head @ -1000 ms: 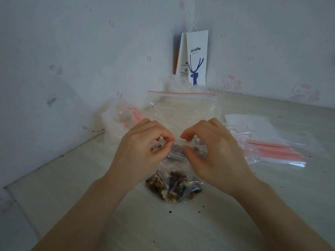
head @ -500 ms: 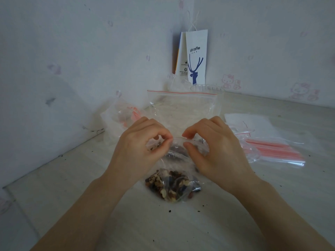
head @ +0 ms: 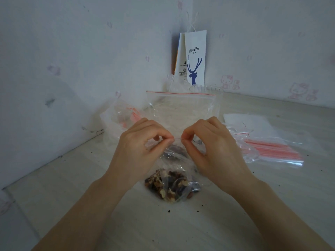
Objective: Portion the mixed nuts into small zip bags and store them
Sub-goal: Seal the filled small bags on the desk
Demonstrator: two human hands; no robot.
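Two bare hands meet over the middle of the pale wooden table (head: 130,225). The left hand (head: 141,153) and the right hand (head: 219,154) each pinch the top edge of one small clear plastic zip bag (head: 174,160) between thumb and curled forefinger, and the two pinches sit just beside each other at the centre of the bag's mouth. The other fingers of both hands are curled in.

One portion of brown and tan mixed nuts (head: 163,185) sits in the bottom of this bag, at 6 o'clock from the fingertips, with the bag's lower end resting on the table between the two wrists.

At 12 o'clock stands one large clear zip bag with a red seal strip (head: 183,109), upright. At 10 o'clock lies one crumpled clear plastic bag with red marks (head: 121,115). At 3 o'clock lies one flat stack of empty clear zip bags with pink seal strips (head: 272,151); how many are in it cannot be counted. One white sheet (head: 253,122) lies just behind that stack.

Farther out at 12 o'clock, in the wall corner, stands one white paper carrier bag printed with a blue deer (head: 195,57). Several dark crumbs dot the table around the small bag.
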